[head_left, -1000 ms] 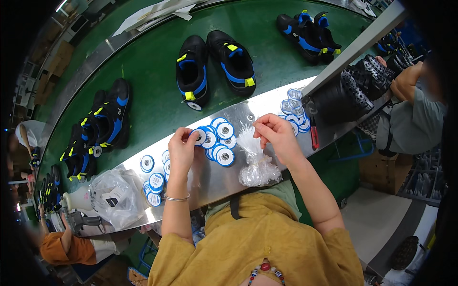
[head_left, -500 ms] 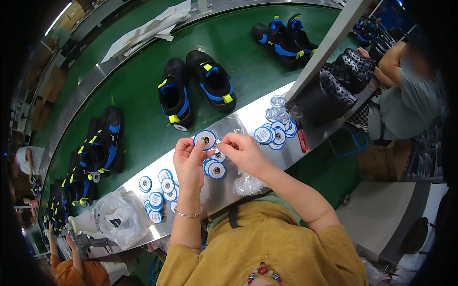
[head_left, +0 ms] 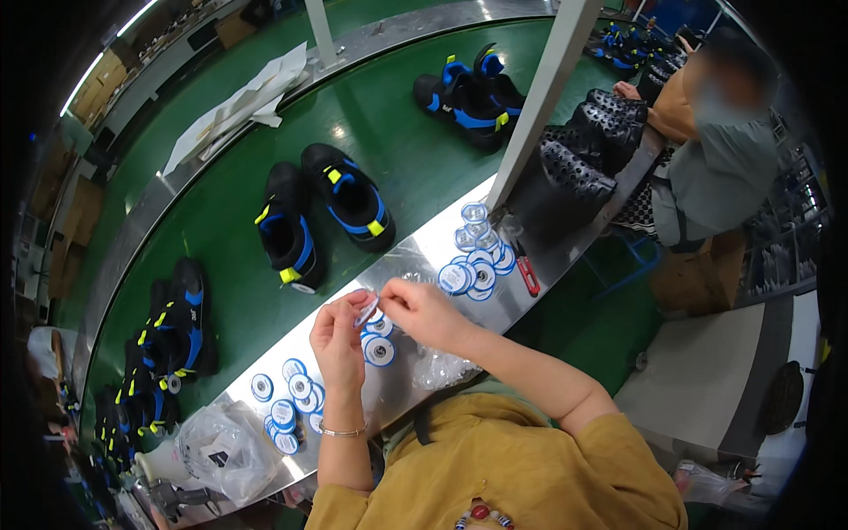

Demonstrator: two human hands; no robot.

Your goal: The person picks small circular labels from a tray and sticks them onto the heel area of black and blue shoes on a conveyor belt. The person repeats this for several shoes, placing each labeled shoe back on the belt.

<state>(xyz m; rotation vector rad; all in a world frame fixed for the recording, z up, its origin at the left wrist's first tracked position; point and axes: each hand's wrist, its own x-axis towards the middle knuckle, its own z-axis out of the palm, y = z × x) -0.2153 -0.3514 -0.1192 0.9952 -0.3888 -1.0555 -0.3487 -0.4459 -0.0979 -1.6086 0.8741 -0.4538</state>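
My left hand [head_left: 336,346] pinches a round white tag with a blue rim [head_left: 365,313], now seen nearly edge-on. Close beside it, my right hand [head_left: 422,311] has thumb and forefinger pressed together at the tag's edge; whatever is between them is too small to make out. Under my hands, more round tags [head_left: 379,352] lie on the metal ledge [head_left: 336,389]. Another group of tags [head_left: 300,387] is left of my left wrist, and a larger pile [head_left: 481,269] sits to the right. Beyond the ledge stands a pair of black-and-blue shoes [head_left: 346,196] with yellow tabs.
A red-handled tool [head_left: 528,274] lies right of the tag pile, near a metal post [head_left: 543,102]. Clear plastic bags [head_left: 225,455] rest at the left and by my waist. More shoes [head_left: 190,318] line the green belt [head_left: 234,221]. A co-worker [head_left: 720,159] sits at right.
The tag in my left hand has turned from face-on to nearly edge-on. My right hand remains pinched close by it. The whole view has shifted, so the shoes appear lower and further left.
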